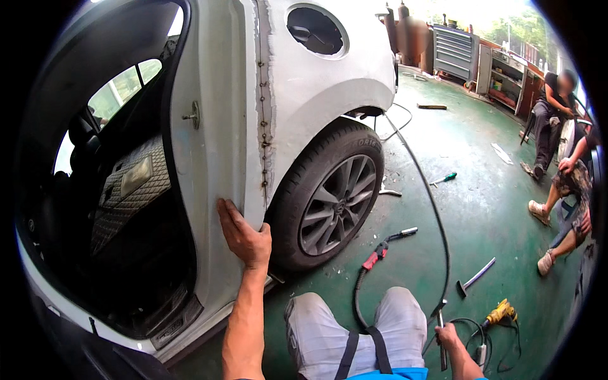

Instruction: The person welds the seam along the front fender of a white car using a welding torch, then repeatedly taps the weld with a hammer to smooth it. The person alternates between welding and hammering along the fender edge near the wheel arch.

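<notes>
My left hand (246, 239) lies against the white car's door pillar (221, 158), fingers stretched along the metal and thumb apart. Just above it, a bare seam (263, 126) with a row of weld spots runs up between the pillar and the rear quarter panel (310, 95). The rear wheel (339, 209) stands to the right of this hand. Beside my right knee, my right hand (449, 337) is closed around the handle of a hammer (441, 313), its small dark head pointing up. Part of the handle is hidden by my fingers.
On the green floor lie a red-and-black welding torch (375, 256) with its cable, another hammer (474, 278), a green-handled screwdriver (444, 179) and a yellow power tool (502, 313). Two people sit at the right. A grey tool cabinet (455, 52) stands far back.
</notes>
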A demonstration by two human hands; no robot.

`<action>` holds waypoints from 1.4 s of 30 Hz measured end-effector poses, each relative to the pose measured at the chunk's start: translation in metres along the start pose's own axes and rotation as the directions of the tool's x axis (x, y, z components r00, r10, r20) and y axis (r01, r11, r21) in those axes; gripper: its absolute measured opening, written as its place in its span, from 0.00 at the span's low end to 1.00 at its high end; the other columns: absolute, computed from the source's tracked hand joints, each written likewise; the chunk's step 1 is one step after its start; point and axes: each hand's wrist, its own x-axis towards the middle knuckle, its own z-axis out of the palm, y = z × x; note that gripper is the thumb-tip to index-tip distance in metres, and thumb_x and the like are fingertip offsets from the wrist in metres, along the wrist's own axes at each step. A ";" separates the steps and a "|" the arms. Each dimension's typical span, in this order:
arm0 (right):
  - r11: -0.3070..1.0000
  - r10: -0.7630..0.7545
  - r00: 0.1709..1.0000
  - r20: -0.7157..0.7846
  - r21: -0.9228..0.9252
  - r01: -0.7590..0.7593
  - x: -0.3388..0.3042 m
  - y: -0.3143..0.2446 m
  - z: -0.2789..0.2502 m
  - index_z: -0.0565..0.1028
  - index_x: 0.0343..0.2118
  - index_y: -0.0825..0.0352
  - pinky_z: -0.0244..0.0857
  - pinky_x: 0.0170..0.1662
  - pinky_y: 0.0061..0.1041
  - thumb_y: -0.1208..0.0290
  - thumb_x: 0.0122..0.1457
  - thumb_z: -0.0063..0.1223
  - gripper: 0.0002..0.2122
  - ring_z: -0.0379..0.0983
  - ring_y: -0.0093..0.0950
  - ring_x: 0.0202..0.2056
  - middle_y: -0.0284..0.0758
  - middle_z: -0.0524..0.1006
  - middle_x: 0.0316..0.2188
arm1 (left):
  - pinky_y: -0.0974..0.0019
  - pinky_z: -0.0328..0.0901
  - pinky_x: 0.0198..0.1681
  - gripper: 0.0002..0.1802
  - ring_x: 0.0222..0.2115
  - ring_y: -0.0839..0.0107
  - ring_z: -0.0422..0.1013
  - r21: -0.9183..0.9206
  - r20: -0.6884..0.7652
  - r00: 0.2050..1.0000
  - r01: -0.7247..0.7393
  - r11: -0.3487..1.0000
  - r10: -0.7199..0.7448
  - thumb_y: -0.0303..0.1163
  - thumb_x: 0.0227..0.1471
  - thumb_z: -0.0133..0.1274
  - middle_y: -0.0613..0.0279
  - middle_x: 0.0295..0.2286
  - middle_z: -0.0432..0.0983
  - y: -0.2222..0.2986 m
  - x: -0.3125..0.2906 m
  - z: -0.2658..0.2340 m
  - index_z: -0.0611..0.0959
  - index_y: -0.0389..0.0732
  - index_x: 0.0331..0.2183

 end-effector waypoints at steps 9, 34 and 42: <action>0.703 -0.581 0.802 -0.136 0.413 0.579 -0.149 -0.243 -0.002 0.72 0.43 0.69 0.62 0.18 0.22 0.61 0.67 0.52 0.14 0.66 0.20 0.15 0.29 0.70 0.19 | 0.42 0.54 0.66 0.58 0.63 0.35 0.56 -0.057 0.025 0.995 -0.096 0.994 0.097 0.24 0.37 0.67 0.32 0.63 0.56 -0.007 0.004 0.003 0.53 0.30 0.66; -0.011 -0.953 0.022 -0.301 0.106 0.994 -0.202 -0.512 0.266 0.68 0.38 0.69 0.66 0.24 0.39 0.70 0.63 0.59 0.11 0.74 0.50 0.21 0.46 0.73 0.20 | 0.42 0.58 0.64 0.58 0.62 0.36 0.60 -0.111 0.031 0.983 -0.176 0.978 0.180 0.29 0.38 0.66 0.33 0.62 0.57 -0.034 0.005 0.005 0.53 0.34 0.66; -0.035 -0.947 -0.015 -0.320 0.056 0.998 -0.198 -0.518 0.262 0.69 0.38 0.66 0.66 0.23 0.43 0.68 0.62 0.60 0.11 0.75 0.50 0.23 0.48 0.74 0.21 | 0.44 0.58 0.65 0.54 0.62 0.36 0.60 -0.135 0.001 0.983 -0.184 0.974 0.186 0.28 0.37 0.65 0.32 0.61 0.58 -0.030 0.006 0.015 0.58 0.31 0.64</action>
